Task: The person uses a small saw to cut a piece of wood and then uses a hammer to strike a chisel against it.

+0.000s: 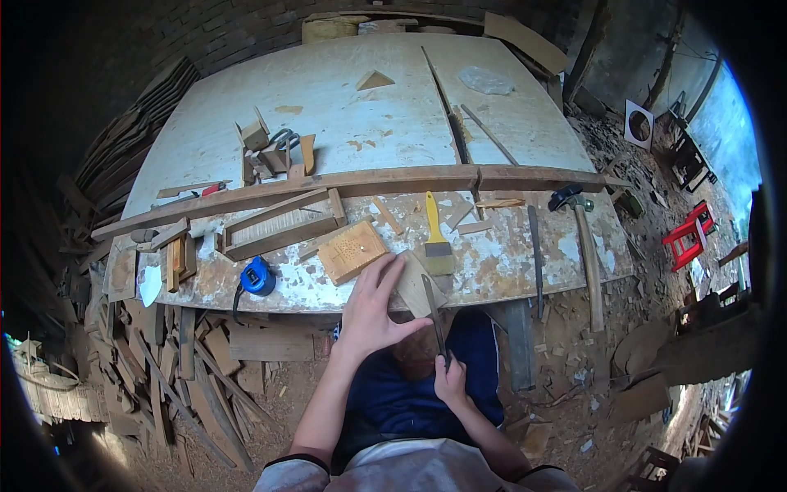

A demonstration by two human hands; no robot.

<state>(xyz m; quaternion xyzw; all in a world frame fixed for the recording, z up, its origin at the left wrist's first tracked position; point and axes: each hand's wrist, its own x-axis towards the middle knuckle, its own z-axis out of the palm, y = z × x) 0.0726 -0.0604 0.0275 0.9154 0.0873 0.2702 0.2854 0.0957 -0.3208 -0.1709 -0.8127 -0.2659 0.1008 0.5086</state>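
My left hand [379,310] is spread at the front edge of the worn bench, its fingertips against a flat piece of pale wood [413,284]. The thumb points right, apart from the fingers. My right hand [449,380] is wrapped round the lower end of a long dark file [437,321], whose upper end lies over the right side of the wood piece. Just behind my left fingers sits a light wooden block [352,251] with small marks on top. A yellow-handled brush [434,225] lies behind the pale wood.
A blue tape measure [257,277] and a wooden frame [283,225] are at the left. A hammer [589,262] and a dark bar [535,254] hang over the front edge at the right. A long beam [344,184] crosses the bench [320,115].
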